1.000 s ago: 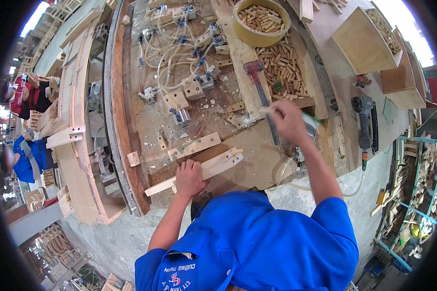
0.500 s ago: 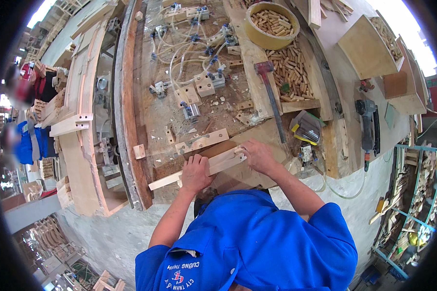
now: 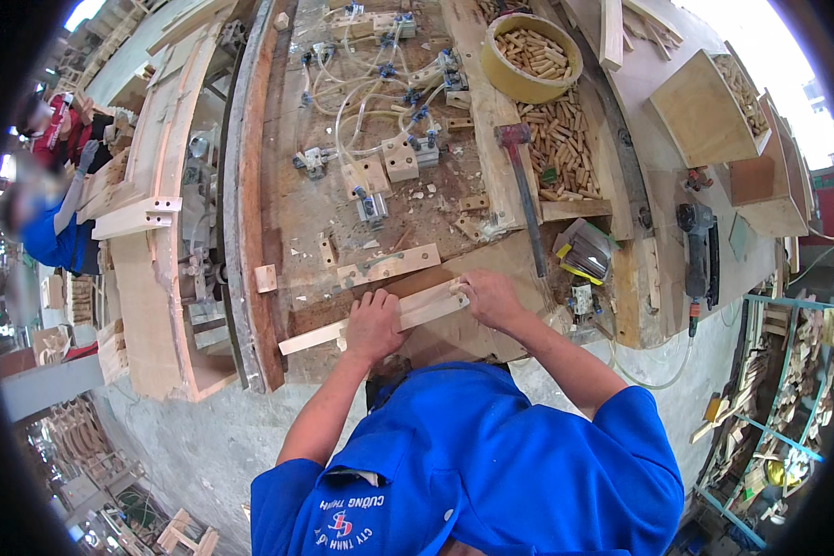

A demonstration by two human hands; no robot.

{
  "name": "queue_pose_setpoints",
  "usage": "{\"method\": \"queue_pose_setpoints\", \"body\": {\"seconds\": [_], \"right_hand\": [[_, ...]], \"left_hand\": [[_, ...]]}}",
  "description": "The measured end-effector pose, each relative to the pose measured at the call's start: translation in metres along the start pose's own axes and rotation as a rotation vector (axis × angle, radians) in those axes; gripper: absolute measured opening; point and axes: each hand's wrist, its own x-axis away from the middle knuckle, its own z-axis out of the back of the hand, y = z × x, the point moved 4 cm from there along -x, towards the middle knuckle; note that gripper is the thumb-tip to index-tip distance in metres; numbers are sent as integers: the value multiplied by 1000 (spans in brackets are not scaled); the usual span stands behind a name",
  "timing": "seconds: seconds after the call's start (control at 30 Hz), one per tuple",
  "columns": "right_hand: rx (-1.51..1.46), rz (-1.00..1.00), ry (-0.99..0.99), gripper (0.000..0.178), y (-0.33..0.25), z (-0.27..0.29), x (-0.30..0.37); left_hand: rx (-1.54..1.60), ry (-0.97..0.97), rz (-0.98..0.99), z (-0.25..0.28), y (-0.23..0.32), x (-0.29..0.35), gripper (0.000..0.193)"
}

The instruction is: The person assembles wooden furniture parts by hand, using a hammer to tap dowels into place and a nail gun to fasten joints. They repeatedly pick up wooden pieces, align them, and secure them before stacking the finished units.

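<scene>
A pale wooden strip (image 3: 426,309) lies slantwise across the near edge of the bench, its left end lower than its right. My left hand (image 3: 375,326) is wrapped over its middle. At the right end, by some small holes, the fingers of my right hand (image 3: 494,298) are closed on the wood; whether a small piece is also between those fingertips I cannot make out. Just beyond lies a flat wooden bar (image 3: 388,266) with holes. A red-headed hammer (image 3: 521,190) rests on a board to the right.
Farther back are clear hoses with blue fittings (image 3: 386,71) and wooden blocks (image 3: 400,159). A yellow tub (image 3: 531,57) of dowels stands above a dowel-filled tray (image 3: 565,148). Right are a clear plastic box (image 3: 585,248) and a black power tool (image 3: 699,243). Co-workers (image 3: 56,218) are at left.
The view has shifted slightly. Both hands keep their places on the wooden strip, with little visible movement. At the far left, the co-workers have moved their arms and posture.
</scene>
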Motion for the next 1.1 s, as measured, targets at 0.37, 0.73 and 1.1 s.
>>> {"method": "queue_pose_setpoints", "body": {"seconds": [0.37,0.73,1.1], "right_hand": [[319,-263,525,48,70,133,-62],[-393,-474,418,27,94,138,-92],[-1342,-653,612,40,-22,11,138]], "left_hand": [[-141,-105,-119,16,-16,4,64],[-111,-155,-100,19,-17,1,61],[-128,-123,-145,9,-17,4,58]]}}
